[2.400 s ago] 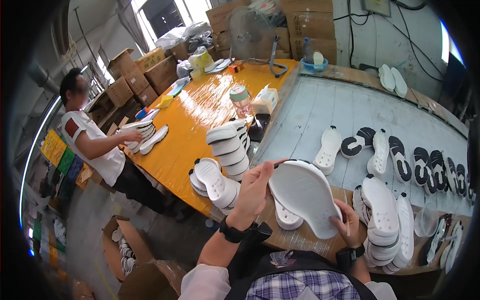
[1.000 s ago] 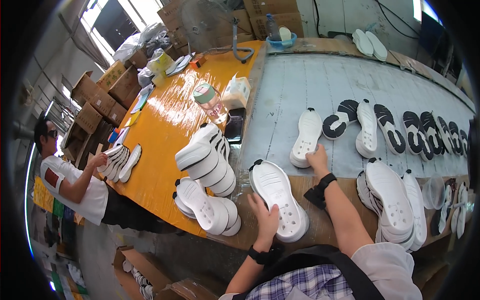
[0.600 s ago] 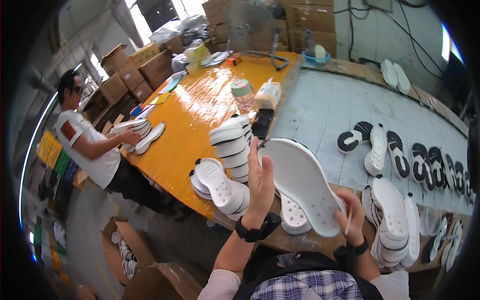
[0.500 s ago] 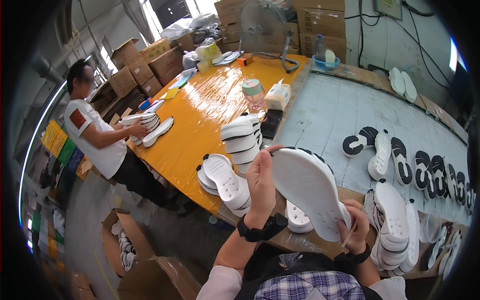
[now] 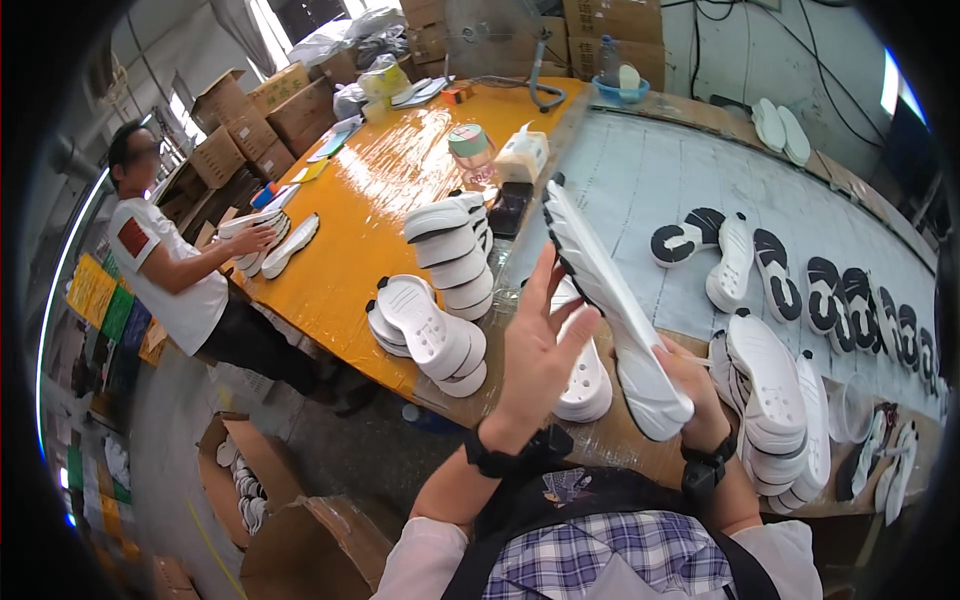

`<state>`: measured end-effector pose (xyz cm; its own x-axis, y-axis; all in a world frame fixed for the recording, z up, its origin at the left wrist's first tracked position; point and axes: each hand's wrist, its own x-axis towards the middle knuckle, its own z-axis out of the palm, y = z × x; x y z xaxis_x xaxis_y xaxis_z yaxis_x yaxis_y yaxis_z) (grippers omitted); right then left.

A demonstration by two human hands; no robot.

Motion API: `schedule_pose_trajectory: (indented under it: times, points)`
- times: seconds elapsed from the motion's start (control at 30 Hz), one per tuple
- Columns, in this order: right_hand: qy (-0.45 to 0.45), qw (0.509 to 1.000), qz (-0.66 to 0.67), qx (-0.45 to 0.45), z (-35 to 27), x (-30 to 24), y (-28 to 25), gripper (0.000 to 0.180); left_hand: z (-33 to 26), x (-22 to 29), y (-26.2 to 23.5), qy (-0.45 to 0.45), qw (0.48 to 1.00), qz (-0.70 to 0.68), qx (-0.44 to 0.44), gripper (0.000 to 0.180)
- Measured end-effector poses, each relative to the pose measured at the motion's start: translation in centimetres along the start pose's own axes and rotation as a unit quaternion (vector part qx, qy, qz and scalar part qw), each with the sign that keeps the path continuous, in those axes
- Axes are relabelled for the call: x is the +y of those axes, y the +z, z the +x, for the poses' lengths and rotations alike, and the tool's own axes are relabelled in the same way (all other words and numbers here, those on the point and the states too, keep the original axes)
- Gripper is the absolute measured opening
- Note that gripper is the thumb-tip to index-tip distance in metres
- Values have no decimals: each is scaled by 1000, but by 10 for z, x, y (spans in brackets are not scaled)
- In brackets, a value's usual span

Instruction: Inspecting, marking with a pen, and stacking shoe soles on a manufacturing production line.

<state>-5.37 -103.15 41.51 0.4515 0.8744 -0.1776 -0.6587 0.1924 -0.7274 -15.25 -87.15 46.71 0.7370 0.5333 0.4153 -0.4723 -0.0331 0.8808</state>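
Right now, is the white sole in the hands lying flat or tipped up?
Tipped up: the white sole stands on edge, heel gripped by the right hand, left hand open beside it.

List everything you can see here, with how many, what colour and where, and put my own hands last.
Held sole: one, white, raised edge-on before the bench.
Sole stacks: several, white, on the orange table.
Soles in a row: many, black and white, on the grey mat.
Tape roll: one, green, far on the orange table.
Cardboard boxes: several, brown, behind it.
Co-worker: one, white shirt, left, handling soles.
Left hand: open, beside the held sole.
Right hand: gripping its lower end.
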Motion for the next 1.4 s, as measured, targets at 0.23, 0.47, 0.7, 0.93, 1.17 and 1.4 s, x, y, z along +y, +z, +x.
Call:
schedule_pose_trajectory:
  times: [0.23, 0.47, 0.7, 0.93, 1.17, 1.4]
  points:
    - [-233, 905, -352, -55, -18, -3, 33, 78, -26, -18, -1, -157, 969, -186, 51, 55]
    - [-194, 915, -354, 15, 8, -17, 46, 46, -36, -33, -23, -244, 941, -229, 48, 51]
    - [-195, 929, -312, 27, 74, -15, 8, 34, -29, -58, -28, -265, 946, -174, 65, 53]
    - [-175, 603, -676, 387, 233, -36, -130, 64, -26, -119, -54, -259, 964, 42, 32, 64]
    - [-57, 442, -798, 406, 242, -31, -182, 89, -19, -122, -60, -252, 935, 248, -14, 71]
    - [-390, 787, -327, 348, 132, -51, -105, 51, 13, -69, -41, -109, 980, 159, 41, 62]
